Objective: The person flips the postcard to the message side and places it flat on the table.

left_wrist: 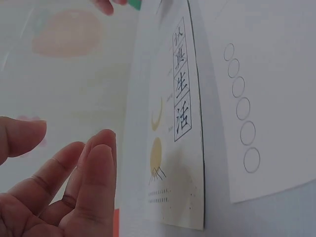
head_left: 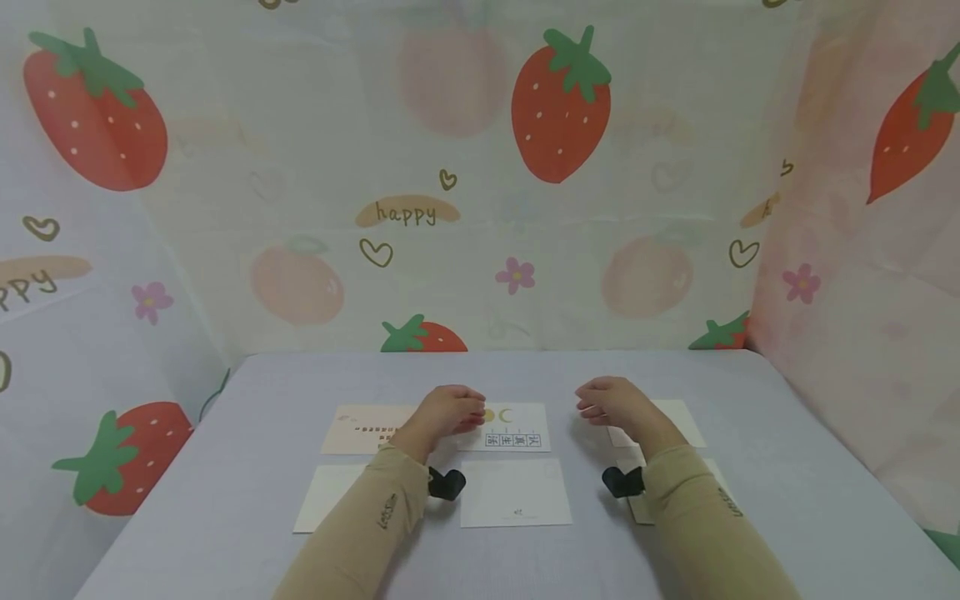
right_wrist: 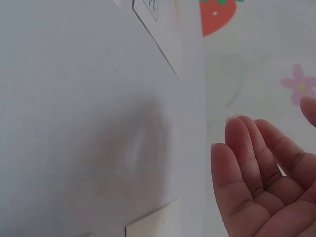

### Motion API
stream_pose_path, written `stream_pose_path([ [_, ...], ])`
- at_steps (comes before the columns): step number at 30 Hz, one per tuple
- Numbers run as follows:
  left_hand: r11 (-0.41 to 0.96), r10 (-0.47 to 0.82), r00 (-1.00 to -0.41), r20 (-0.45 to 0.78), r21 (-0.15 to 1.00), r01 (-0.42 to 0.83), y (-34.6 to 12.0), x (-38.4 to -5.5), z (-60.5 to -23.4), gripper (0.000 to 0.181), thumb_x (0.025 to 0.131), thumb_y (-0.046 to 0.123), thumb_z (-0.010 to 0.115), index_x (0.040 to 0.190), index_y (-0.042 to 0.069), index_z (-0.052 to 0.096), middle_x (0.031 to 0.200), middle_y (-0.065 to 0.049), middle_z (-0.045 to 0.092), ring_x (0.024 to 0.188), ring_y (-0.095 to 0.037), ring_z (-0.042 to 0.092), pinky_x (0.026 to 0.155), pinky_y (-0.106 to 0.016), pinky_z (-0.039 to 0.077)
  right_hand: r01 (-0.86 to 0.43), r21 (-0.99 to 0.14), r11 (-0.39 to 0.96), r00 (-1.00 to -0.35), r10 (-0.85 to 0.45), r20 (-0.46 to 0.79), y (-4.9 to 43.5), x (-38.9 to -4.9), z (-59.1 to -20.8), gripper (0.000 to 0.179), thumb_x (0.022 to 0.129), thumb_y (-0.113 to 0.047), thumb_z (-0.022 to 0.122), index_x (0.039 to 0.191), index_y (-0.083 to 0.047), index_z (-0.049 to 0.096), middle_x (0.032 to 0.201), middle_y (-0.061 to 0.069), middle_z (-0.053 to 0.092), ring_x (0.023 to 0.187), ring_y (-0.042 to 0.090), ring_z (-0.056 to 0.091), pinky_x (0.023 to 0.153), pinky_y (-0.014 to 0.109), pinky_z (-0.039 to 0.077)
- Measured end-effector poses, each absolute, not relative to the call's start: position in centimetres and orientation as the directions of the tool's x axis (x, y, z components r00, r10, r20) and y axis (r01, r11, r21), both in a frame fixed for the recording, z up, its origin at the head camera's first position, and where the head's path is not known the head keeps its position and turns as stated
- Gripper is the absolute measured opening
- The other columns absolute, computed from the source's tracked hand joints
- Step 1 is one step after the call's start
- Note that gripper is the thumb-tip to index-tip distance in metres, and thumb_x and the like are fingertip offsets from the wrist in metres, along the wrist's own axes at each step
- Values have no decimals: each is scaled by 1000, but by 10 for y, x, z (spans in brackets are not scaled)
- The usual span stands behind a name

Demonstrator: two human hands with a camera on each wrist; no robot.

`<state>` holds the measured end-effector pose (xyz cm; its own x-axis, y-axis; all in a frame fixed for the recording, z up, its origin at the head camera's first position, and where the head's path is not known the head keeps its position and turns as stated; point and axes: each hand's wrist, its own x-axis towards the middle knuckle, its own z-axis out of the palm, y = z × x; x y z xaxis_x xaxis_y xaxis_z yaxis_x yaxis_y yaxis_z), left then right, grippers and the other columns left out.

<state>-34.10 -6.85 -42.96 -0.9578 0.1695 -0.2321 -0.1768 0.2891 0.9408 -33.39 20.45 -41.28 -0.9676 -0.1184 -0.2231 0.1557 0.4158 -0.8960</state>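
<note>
My left hand (head_left: 447, 414) hovers over the back row of cards, fingers loosely bent and apart from the thumb, with nothing held. Beside its fingertips lies a white postcard (head_left: 525, 422) with a yellow sun, a moon and boxed characters; the left wrist view shows the same postcard (left_wrist: 175, 163) alongside the hand. My right hand (head_left: 617, 406) is raised near a pale card (head_left: 678, 417) at the back right, partly hidden by that arm. In the right wrist view its fingers (right_wrist: 237, 163) are relaxed, holding nothing, and its shadow falls on the table.
Left of the postcard lies a cream card (head_left: 352, 429) with small print. In the front row are a blank-looking white card (head_left: 516, 493), a left card (head_left: 326, 497) and a right card (head_left: 641, 508), both partly behind the sleeves. Strawberry-print cloth (head_left: 480, 283) stands behind the white table (head_left: 810, 500).
</note>
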Motion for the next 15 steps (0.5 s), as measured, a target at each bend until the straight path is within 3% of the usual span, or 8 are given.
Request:
stream_pose_path([
  [15, 184, 244, -949, -201, 970, -158, -37, -340, -428, 29, 82, 13, 55, 107, -3, 56, 88, -12, 62, 74, -15, 61, 68, -26, 50, 153, -893, 423, -969, -115, -221, 241, -332, -406, 42, 88, -23, 48, 116, 8, 45, 108, 23, 52, 96, 31, 53, 77, 31, 47],
])
